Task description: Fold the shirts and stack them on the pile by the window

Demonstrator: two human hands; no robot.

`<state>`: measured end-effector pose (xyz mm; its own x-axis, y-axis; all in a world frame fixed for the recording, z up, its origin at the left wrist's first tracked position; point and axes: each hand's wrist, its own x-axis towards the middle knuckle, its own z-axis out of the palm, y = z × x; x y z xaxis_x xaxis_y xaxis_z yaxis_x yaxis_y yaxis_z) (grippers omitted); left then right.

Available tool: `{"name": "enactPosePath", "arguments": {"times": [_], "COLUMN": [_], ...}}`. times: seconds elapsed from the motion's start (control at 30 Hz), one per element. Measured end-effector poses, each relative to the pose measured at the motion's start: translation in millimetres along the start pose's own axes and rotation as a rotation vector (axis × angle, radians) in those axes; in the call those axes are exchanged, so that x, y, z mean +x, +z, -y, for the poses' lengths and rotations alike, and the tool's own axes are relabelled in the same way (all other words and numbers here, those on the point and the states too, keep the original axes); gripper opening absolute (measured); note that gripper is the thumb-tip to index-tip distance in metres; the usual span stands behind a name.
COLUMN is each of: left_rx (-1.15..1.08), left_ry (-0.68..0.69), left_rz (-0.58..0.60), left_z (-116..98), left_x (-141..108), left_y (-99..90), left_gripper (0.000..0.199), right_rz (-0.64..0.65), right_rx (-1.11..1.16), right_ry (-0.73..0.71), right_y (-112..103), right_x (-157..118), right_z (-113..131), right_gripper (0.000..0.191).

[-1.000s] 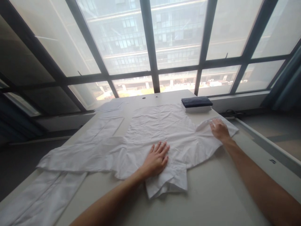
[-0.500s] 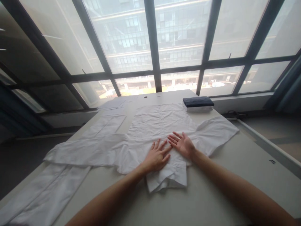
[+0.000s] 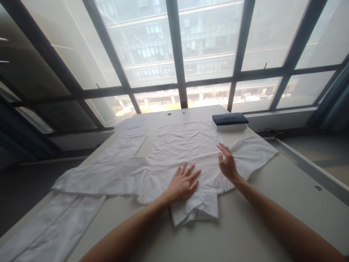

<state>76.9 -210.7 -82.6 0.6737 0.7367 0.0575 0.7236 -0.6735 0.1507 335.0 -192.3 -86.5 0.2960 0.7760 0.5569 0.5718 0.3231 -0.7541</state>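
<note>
A wrinkled white shirt point(image 3: 188, 142) lies spread on the table, its sleeves stretched out to the left and right and its collar end towards me. My left hand point(image 3: 184, 183) rests flat on the shirt just above the collar part, fingers spread. Over the base of the right sleeve is my right hand point(image 3: 227, 162), fingers apart and slightly curved, holding nothing. Whether its edge touches the cloth I cannot tell.
Another white cloth piece point(image 3: 49, 225) runs under the left sleeve along the table point(image 3: 245, 233). White sheets point(image 3: 131, 123) lie at the far left. A folded stack point(image 3: 230, 120), dark blue on top of white, sits at the far right. Large windows point(image 3: 207, 43) stand behind.
My right hand has moved right across the shirt, away from my left hand, and turned on its side. My left hand has stayed flat in nearly the same place.
</note>
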Motion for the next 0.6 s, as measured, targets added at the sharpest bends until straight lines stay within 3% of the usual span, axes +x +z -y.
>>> {"name": "enactPosePath", "arguments": {"times": [0.13, 0.2, 0.27, 0.4, 0.6], "left_rx": [0.009, 0.014, 0.019, 0.029, 0.047], "left_ry": [0.019, 0.020, 0.016, 0.000, -0.001], "left_rz": [-0.016, -0.014, -0.007, 0.015, 0.011], "left_z": [1.4, 1.9, 1.8, 0.1, 0.0], "left_x": [-0.1, -0.1, -0.1, -0.1, 0.2], "left_y": [1.9, 2.2, 1.6, -0.9, -0.5], "left_gripper": [0.052, 0.051, 0.050, 0.053, 0.053], "right_rz": [0.458, 0.643, 0.748, 0.758, 0.537], "right_rx": [-0.287, -0.403, -0.494, -0.636, -0.797], "right_ry": [-0.204, -0.211, -0.185, -0.072, 0.086], "right_y": [29.3, 34.4, 31.9, 14.6, -4.1], "right_x": [-33.6, -41.0, -40.7, -27.3, -9.1], "right_z": [32.1, 35.4, 31.2, 10.8, -10.7], "right_gripper": [0.055, 0.059, 0.063, 0.067, 0.062]}}
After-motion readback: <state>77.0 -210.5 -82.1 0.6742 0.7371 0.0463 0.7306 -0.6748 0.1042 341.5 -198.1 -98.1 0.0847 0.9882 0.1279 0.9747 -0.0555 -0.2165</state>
